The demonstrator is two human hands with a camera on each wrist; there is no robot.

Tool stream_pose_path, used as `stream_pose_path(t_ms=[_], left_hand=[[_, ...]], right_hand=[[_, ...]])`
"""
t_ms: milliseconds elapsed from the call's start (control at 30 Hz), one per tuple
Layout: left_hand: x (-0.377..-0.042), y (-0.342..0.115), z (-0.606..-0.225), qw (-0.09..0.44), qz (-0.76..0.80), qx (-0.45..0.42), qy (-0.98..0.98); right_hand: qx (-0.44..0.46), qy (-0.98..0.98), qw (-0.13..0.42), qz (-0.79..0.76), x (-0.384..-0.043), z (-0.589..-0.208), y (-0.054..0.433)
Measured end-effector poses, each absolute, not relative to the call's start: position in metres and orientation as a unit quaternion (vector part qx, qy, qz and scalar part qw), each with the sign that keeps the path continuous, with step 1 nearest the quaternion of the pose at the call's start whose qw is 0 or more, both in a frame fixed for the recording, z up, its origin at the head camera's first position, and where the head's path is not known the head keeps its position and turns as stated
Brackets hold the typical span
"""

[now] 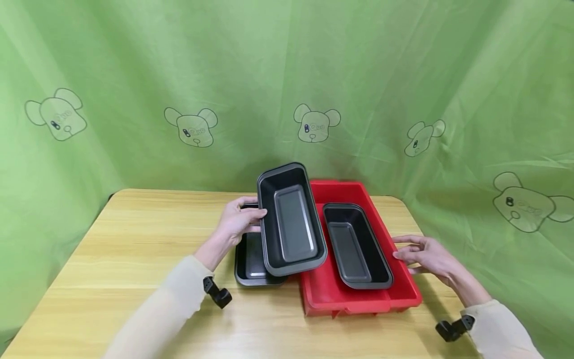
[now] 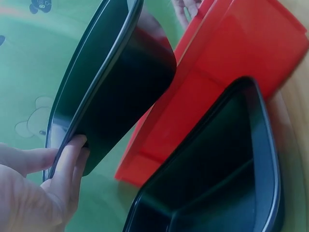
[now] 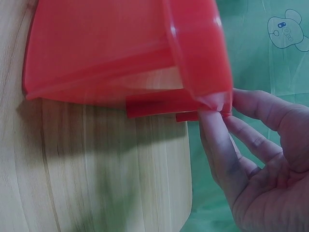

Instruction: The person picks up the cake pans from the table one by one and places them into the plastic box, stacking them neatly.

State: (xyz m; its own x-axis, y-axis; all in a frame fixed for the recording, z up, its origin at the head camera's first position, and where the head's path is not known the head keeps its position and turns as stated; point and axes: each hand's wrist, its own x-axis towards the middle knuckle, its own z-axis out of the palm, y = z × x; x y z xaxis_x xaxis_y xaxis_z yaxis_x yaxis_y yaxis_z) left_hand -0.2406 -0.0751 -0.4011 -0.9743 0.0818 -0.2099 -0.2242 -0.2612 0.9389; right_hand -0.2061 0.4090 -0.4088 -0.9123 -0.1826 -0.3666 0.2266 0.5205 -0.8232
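My left hand (image 1: 236,220) pinches the left long rim of a dark loaf pan (image 1: 296,219), thumb inside and fingers outside in the left wrist view. That pan is raised and tilted, overlapping the left edge of a red plastic bin (image 1: 324,295). Below it, a second loaf pan (image 1: 252,257) rests on the table, partly hidden by the raised one. Another loaf pan (image 1: 352,247) lies inside the bin, toward its right side. At the bin's right wall, my right hand (image 1: 428,257) grips the rim between thumb and fingers, as the right wrist view shows.
A light wooden table (image 1: 148,249) bears the bin and pans. Behind it and along the right hangs a green curtain (image 1: 251,65) printed with bear heads. Each sleeve carries a small black wrist camera (image 1: 217,292).
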Motion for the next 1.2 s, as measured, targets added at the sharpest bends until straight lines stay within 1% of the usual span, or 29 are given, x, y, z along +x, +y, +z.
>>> stream_pose_path(t_ms=[767, 1033, 1200], left_hand=[[-0.252, -0.007, -0.404, 0.108, 0.793, -0.061, 0.596], [-0.256, 0.013, -0.398, 0.126, 0.782, -0.067, 0.607], [-0.259, 0.026, -0.398, 0.119, 0.781, -0.063, 0.610]], right_hand=[[0.011, 0.842, 0.213, -0.495, -0.208, -0.410, 0.410], [0.010, 0.846, 0.214, -0.489, -0.208, -0.409, 0.409], [0.010, 0.847, 0.214, -0.487, -0.207, -0.409, 0.409]])
